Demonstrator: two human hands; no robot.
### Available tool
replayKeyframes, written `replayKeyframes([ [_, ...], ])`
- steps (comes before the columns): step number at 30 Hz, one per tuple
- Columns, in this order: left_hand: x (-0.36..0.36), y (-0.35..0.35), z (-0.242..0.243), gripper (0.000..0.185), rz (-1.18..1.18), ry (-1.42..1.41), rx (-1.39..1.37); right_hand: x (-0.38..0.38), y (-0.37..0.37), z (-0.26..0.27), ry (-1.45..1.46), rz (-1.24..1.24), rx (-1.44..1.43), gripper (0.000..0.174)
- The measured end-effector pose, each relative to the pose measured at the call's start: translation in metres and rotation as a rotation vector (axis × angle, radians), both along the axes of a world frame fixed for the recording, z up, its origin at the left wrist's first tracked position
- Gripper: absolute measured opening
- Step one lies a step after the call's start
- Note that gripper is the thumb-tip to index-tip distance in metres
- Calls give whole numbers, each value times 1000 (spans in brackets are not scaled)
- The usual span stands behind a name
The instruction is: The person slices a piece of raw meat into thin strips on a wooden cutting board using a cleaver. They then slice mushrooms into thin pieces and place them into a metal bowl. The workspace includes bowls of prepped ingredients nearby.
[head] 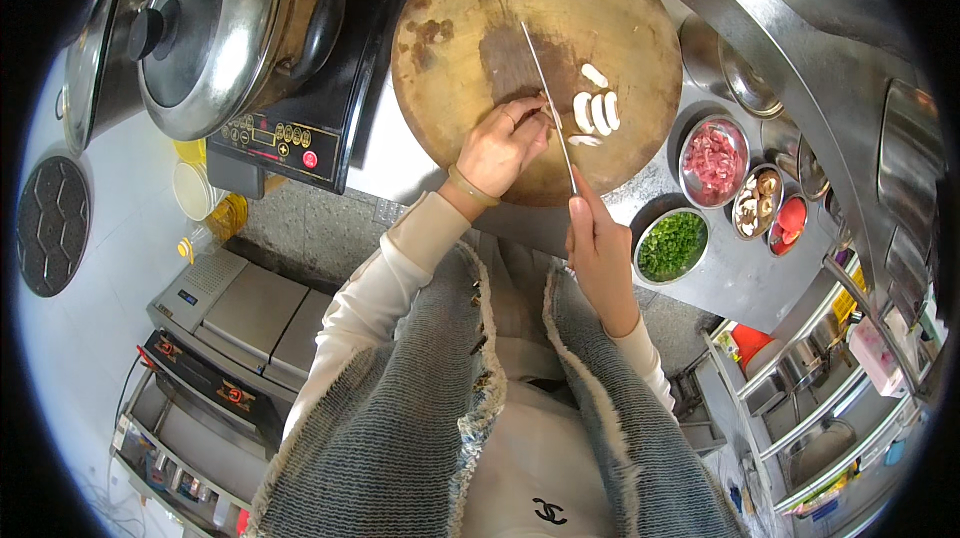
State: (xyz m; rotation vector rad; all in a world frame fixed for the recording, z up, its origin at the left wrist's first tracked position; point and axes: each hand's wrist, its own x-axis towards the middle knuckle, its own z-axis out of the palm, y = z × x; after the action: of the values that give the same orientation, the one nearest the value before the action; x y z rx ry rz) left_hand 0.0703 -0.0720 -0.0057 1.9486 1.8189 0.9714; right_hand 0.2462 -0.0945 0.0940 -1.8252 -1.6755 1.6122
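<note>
A large round wooden chopping board (450, 50) lies before me, with a crack at its far edge. My right hand (600, 253) grips a knife (556, 114) whose blade stands on edge over the board, seen nearly from above. Against the blade's left side, my left hand (499, 144) holds a small brownish piece of food, mostly hidden by the fingers; it looks like a mushroom. Several white mushroom slices (598, 114) rest to the right of the blade, some side by side, one farther off and one nearer me.
Right of the board stand metal bowls of chopped green onion (671, 245), cut raw meat (714, 161), mushrooms (757, 202) and a red food (789, 226). At the left, a lidded steel pot (217, 35) sits on a black induction cooker (281, 144). A metal shelf edge (795, 50) curves past the right.
</note>
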Motion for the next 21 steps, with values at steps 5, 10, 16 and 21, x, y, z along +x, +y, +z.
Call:
replayKeyframes([
  [5,-1,1,1,16,3,-26,-12,-2,-3,1,-8,-41,-19,37],
  [10,-1,1,3,16,-6,-12,-18,-2,-7,-6,9,-5,118,37],
  [16,-1,-2,3,17,-21,21,-53,-5,1,-14,-64,63,114,39],
  [21,1,0,1,19,-41,11,6,6,18,-21,28,-28,-44,36],
])
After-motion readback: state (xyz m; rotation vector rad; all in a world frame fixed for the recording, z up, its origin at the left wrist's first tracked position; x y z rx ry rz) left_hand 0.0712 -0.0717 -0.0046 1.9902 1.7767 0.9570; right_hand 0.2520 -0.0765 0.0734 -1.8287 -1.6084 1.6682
